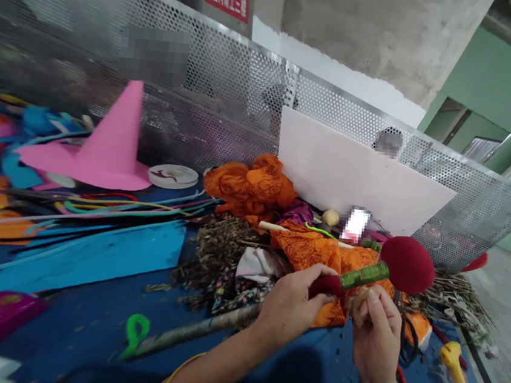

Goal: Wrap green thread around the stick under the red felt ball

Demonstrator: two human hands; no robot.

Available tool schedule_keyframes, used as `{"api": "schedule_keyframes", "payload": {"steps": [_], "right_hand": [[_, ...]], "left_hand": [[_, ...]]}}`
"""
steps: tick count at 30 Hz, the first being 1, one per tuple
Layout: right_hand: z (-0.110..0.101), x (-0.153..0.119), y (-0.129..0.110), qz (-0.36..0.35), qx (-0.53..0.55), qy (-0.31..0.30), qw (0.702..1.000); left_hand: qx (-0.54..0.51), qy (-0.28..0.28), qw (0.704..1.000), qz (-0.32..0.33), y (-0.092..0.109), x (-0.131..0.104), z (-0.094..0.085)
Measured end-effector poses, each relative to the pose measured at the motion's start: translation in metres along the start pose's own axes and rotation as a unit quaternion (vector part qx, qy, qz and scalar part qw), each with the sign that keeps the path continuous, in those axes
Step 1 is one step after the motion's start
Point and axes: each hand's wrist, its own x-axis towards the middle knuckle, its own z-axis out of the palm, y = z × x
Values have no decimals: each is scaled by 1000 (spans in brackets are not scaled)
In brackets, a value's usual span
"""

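The left hand's (287, 301) grip is closed around one red stick (328, 286) above the table (331, 376), with one green wrap (364, 276) and one red ball (407, 264). The right hand's (377, 329) grip pinches one tan lump (357, 306) beside the wrap. Beyond: one pink hat (109, 142), one phone (355, 224).

The left forearm (224, 368) wears a seemingly plain yellow band (179, 369).
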Motion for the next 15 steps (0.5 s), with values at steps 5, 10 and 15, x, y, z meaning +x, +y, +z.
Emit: {"api": "schedule_keyframes", "payload": {"steps": [5,10,15], "right_hand": [[3,-4,-1,-18,-9,8,1000],[5,-7,0,-26,-18,14,999],[4,-5,5,-28,-2,12,1000]], "left_hand": [[70,23,997,6,3,-4,-1],[101,25,994,20,3,-3,-1],[156,54,983,81,-4,-3,4]]}}
